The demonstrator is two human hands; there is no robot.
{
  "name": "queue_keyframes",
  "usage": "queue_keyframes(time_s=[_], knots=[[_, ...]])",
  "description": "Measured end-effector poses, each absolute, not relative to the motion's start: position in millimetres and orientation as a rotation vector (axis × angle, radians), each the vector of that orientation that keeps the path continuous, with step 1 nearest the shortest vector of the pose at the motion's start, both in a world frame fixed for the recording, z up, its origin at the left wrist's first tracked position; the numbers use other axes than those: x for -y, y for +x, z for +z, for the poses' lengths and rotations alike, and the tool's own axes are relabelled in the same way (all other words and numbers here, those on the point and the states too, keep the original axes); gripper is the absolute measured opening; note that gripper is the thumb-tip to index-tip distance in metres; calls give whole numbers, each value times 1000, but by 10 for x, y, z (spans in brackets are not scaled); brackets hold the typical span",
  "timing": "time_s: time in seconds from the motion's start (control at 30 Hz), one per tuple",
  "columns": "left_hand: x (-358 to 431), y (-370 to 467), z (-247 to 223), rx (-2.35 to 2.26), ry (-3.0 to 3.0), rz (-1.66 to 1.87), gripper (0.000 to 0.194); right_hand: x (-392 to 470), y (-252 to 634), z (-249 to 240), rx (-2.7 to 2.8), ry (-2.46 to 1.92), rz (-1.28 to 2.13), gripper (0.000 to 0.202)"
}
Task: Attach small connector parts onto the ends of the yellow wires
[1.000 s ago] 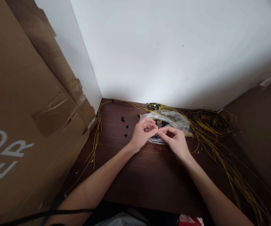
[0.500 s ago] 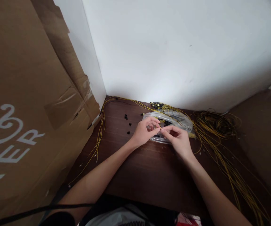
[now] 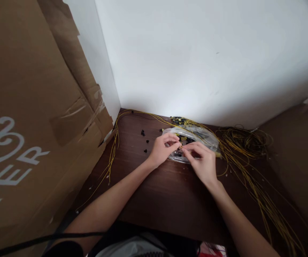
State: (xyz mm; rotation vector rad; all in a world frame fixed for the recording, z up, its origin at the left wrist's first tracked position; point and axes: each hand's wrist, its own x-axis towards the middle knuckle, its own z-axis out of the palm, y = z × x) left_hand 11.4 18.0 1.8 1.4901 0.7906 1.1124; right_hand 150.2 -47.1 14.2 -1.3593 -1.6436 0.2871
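Note:
My left hand (image 3: 164,148) is closed in a pinch, thumb against fingertips, above the front of a clear plastic bag (image 3: 210,137). My right hand (image 3: 202,161) pinches from the other side, its fingertips meeting the left ones. A tiny yellowish bit shows where they meet, too small to name. Inside the bag lie small black and yellow parts (image 3: 183,138), partly hidden by my fingers. Several small black pieces (image 3: 143,132) lie loose on the dark brown table (image 3: 154,192), left of my left hand.
Yellow and black wires (image 3: 258,192) run along the table's right side, with a coiled bundle (image 3: 246,141) at the back right. More wires (image 3: 113,153) trail at the left. Black and yellow parts (image 3: 179,120) pile by the white wall (image 3: 196,64). Cardboard (image 3: 36,107) stands at left.
Both hands keep the pinch at nearly the same spot. The left fingertips have drawn slightly closer together, and the right hand has turned a little. The view has shifted slightly.

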Motion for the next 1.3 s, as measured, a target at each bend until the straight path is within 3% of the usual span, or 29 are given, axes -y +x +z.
queue_keyframes(time_s=[0.5, 0.7, 0.97, 1.3], knots=[[-155, 131, 7, -825, 1560, 1141, 10, 459, 1486, 132, 1663, -1408, 199, 12], [-139, 118, 17, -846, 1599, 1156, 8, 432, 1520, 135, 1568, -1470, 475, 20], [-89, 111, 58, -794, 1680, 1176, 6, 424, 1508, 188, 1223, -1384, 1130, 27], [-95, 79, 102, -728, 1719, 1160, 15, 449, 1483, 231, 1047, -1291, 1243, 26]])
